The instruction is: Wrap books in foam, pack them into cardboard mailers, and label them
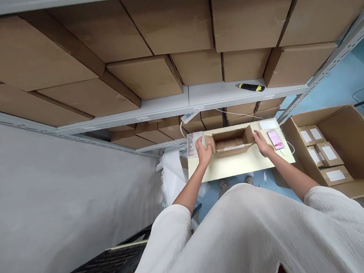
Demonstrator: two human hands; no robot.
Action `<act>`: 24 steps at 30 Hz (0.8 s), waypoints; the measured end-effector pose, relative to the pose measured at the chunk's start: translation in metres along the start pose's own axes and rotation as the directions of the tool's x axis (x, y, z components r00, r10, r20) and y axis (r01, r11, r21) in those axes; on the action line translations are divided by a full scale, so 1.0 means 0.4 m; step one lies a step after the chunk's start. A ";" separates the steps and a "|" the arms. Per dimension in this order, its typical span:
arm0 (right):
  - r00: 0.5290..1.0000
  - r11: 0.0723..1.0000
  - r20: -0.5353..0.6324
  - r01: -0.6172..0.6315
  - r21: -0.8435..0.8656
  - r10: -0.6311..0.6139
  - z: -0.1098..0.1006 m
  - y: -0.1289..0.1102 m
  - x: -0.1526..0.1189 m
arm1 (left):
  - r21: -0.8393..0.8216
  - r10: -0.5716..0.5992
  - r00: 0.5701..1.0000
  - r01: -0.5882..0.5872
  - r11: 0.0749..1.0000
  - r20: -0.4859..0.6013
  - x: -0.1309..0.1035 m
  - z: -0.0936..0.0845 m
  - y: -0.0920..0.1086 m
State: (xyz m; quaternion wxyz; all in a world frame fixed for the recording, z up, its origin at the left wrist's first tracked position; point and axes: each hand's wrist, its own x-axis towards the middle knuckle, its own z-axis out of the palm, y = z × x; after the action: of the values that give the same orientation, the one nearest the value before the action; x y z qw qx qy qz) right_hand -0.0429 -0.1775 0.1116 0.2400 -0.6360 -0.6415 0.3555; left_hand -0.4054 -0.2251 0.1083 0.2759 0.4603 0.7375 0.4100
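A small open cardboard box (233, 152) sits on the pale yellow tabletop (228, 168), with smaller brown pieces visible inside it. My left hand (204, 152) is at the box's left end, thumb and fingers around the end flap. At the opposite end, my right hand (262, 142) holds the right side with its fingers against the cardboard. Part of a round, brownish thing shows under the right hand; I cannot tell what it is. A phone with a lit pink screen (275, 140) lies just right of that hand.
Shelves of cardboard boxes (164, 23) rise behind the table. A black and yellow utility knife (251, 87) lies on the shelf edge. To the right, a large open carton (353, 137) holds several labelled small boxes. A black crate (116, 261) stands lower left. White sheeting (173, 170) hangs beside the table.
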 end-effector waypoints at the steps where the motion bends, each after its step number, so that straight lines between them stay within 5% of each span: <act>1: 0.997 1.000 -0.075 0.022 0.009 -0.021 -0.004 -0.014 0.007 | 0.045 0.096 0.995 -0.094 0.995 -0.033 0.004 -0.005 0.014; 4: 0.969 0.986 -0.190 0.166 0.021 -0.159 -0.013 -0.068 0.030 | 0.085 0.267 0.958 -0.276 0.957 0.104 0.017 -0.004 0.056; 8: 0.943 0.942 -0.005 0.331 -0.048 -0.331 -0.009 -0.122 0.066 | 0.137 0.248 0.928 -0.294 0.946 0.277 0.032 0.024 0.089; 13: 0.940 0.931 0.242 0.293 -0.218 -0.239 0.004 -0.106 0.104 | 0.282 0.120 0.895 -0.259 0.924 0.430 0.045 0.037 0.074; 19: 0.858 0.863 0.496 0.346 -0.368 -0.132 0.000 -0.086 0.105 | 0.248 0.129 0.730 -0.386 0.889 0.671 0.020 0.014 0.001; 24: 0.819 0.752 0.574 0.376 -0.542 0.004 0.045 -0.119 0.126 | 0.214 0.213 0.726 -0.448 0.868 0.654 -0.019 0.031 -0.054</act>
State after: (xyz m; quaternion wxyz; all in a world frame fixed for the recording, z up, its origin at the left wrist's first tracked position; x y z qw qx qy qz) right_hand -0.0909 -0.1274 0.1290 -0.1437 -0.4812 -0.8261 0.2558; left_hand -0.4022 -0.2327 0.0837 0.3314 0.7356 0.5738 0.1410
